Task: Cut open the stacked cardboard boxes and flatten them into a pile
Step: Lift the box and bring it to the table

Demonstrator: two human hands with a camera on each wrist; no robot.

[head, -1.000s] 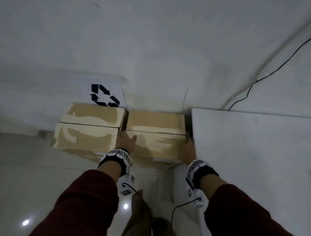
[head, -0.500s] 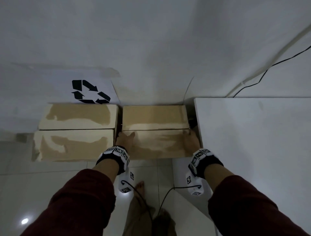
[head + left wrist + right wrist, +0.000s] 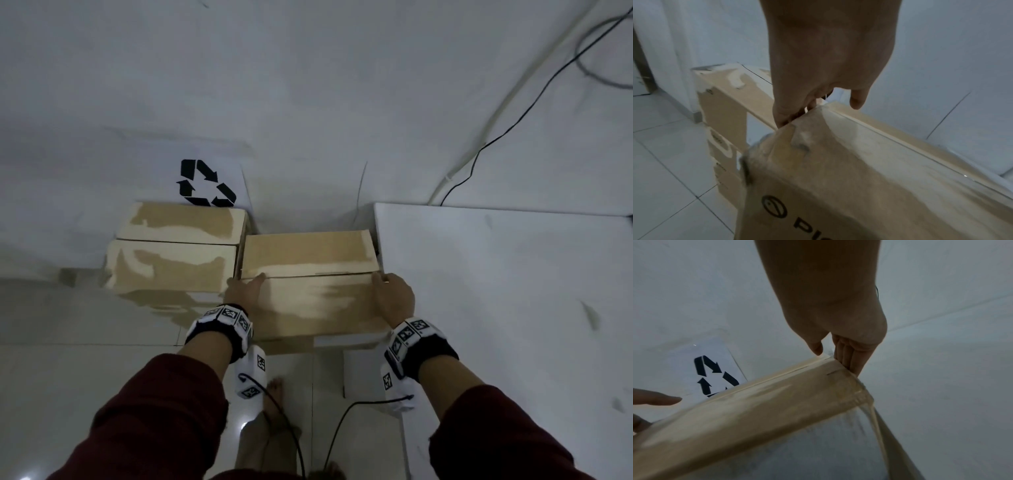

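The right cardboard box (image 3: 308,298), taped along its top seam, is held between my two hands. My left hand (image 3: 245,291) presses on its left end, fingers pointing down the side (image 3: 789,113) and thumb over the top edge. My right hand (image 3: 392,298) presses on the right end with straight fingers (image 3: 849,360), its thumb resting on the top. In the left wrist view the box (image 3: 859,178) shows black print on its front face. A second stack of boxes (image 3: 174,253) stands to the left against the wall.
A white table (image 3: 496,291) stands close against the held box's right end. A recycling sign (image 3: 205,183) is stuck on the wall behind the left stack. A black cable (image 3: 513,123) runs down the wall at the right. Pale floor tiles (image 3: 85,377) lie below, with my bare feet there.
The right box has come away from the wall toward me and stands nearer than the left stack. Both hands stayed on its ends.
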